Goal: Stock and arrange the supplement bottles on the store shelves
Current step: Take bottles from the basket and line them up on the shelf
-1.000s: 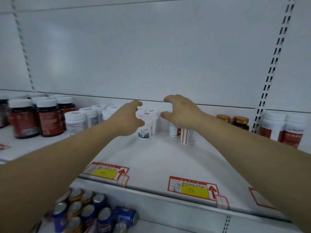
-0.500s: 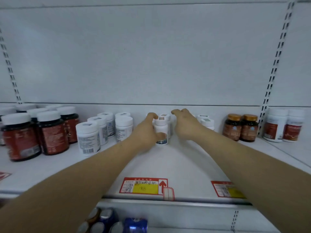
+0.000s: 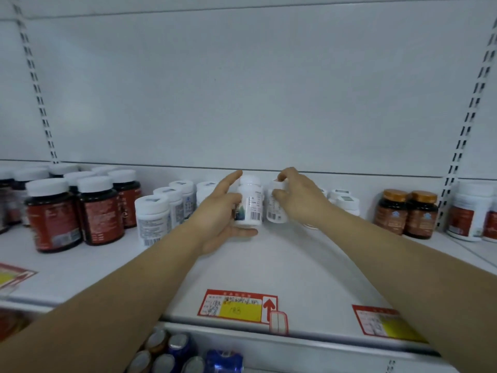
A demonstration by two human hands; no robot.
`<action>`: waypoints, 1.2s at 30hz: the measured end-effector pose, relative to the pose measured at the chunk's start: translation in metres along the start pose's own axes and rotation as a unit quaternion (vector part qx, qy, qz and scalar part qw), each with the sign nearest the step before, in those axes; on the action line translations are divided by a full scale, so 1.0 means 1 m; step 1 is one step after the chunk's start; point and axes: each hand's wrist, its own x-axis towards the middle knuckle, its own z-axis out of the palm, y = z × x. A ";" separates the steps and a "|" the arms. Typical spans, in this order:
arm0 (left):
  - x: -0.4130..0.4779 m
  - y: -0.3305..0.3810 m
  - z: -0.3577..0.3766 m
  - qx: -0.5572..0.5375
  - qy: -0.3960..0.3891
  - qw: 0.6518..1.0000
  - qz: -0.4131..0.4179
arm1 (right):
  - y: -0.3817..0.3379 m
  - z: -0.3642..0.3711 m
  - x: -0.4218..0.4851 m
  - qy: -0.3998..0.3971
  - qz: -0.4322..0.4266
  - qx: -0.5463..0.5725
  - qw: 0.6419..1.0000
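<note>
Head view: the left hand [image 3: 219, 215] curls around a white bottle [image 3: 251, 204], thumb lying along its base. The right hand [image 3: 300, 200] pinches a second white bottle [image 3: 274, 208] at its three o'clock, one finger over the cap. Both bottles are upright near the back of the shelf [image 3: 269, 267], almost touching.

The likely slip: the two knock together and one topples, or the left wrist sweeps the white-capped row [image 3: 154, 214] just beside it at nine o'clock. The right forearm hides more bottles at three o'clock, so a careless shift could nudge them.

Open room lies toward six o'clock, bare shelf down to the price tag [image 3: 236, 305] at the front edge. With only cans [image 3: 172, 351] below that edge, a dropped bottle could roll off.
</note>
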 end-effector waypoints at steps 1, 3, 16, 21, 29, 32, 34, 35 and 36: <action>0.000 0.001 -0.002 -0.028 0.000 1.000 0.007 | 0.000 -0.006 -0.004 0.015 0.002 0.046 0.999; 0.000 0.003 -0.005 -0.074 0.001 0.997 0.021 | -0.002 -0.017 -0.013 0.040 0.028 0.156 0.987; -0.001 -0.007 -0.002 0.006 -0.036 0.992 0.121 | -0.014 -0.034 -0.040 -0.061 0.149 0.655 0.738; -0.003 -0.008 -0.003 0.023 -0.048 0.992 0.113 | -0.010 -0.034 -0.041 -0.054 0.132 0.677 0.722; -0.002 -0.009 -0.002 -0.001 -0.052 0.991 0.123 | -0.011 -0.033 -0.044 -0.083 0.143 0.689 0.706; -0.004 -0.009 -0.001 -0.016 -0.060 0.992 0.110 | -0.009 -0.033 -0.044 -0.090 0.166 0.693 0.696; -0.006 -0.008 0.000 -0.024 -0.070 0.993 0.097 | -0.008 -0.034 -0.044 -0.092 0.183 0.704 0.680; -0.006 -0.008 0.000 -0.033 -0.073 0.992 0.093 | -0.007 -0.035 -0.044 -0.093 0.191 0.706 0.676; -0.006 -0.007 0.000 -0.042 -0.076 0.992 0.092 | -0.006 -0.034 -0.044 -0.094 0.194 0.707 0.674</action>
